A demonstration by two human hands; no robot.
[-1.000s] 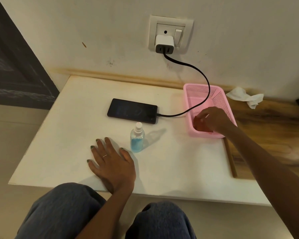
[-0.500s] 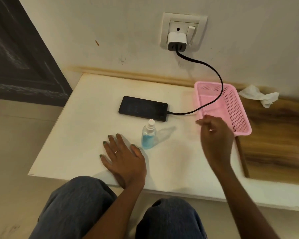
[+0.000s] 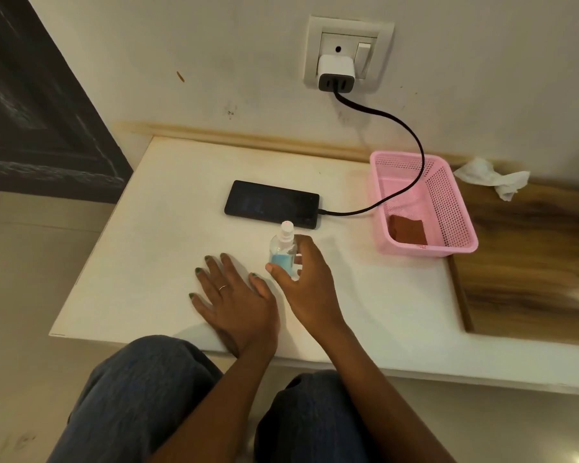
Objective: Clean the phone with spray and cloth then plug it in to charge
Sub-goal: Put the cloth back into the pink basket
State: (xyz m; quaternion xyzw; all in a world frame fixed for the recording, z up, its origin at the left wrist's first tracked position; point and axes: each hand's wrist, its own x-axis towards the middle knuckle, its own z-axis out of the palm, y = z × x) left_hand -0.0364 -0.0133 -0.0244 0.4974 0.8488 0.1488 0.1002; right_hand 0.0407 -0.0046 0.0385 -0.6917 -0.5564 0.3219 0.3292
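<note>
**Hand closes round spray bottle beside a phone already on its cable**

Nearest to us, two knees in blue-grey denim [image 3: 141, 396] fill the bottom of the view, tucked against the front edge of the white, slightly stained tabletop [image 3: 141, 262]. On it we see the left hand [image 3: 234, 302] lying flat, palm down, fingers straight and spread, a thin ring on one finger and green polish on the nails. Just beside its thumb, the right hand [image 3: 306, 282] curls round the small clear plastic spray bottle with blue liquid and a white nozzle [image 3: 282, 248], thumb at the near side and fingers wrapped behind it; the bottle stands upright on the table.

Just beyond the bottle lies the slim black smartphone [image 3: 272, 204], screen up, long side towards us. A black charging cable [image 3: 411, 142] is plugged into its right end, runs across the pink perforated plastic basket [image 3: 455, 208] at the table's right edge and climbs the wall. In the near end of that basket we see a folded reddish-brown cloth [image 3: 409, 230].

Past the basket, a crumpled white tissue [image 3: 488, 177] rests on the brown wood-grain surface [image 3: 528, 255]. Farthest off, the cable ends in a white charger block [image 3: 335, 72] seated in the white wall socket plate [image 3: 348, 25].
</note>
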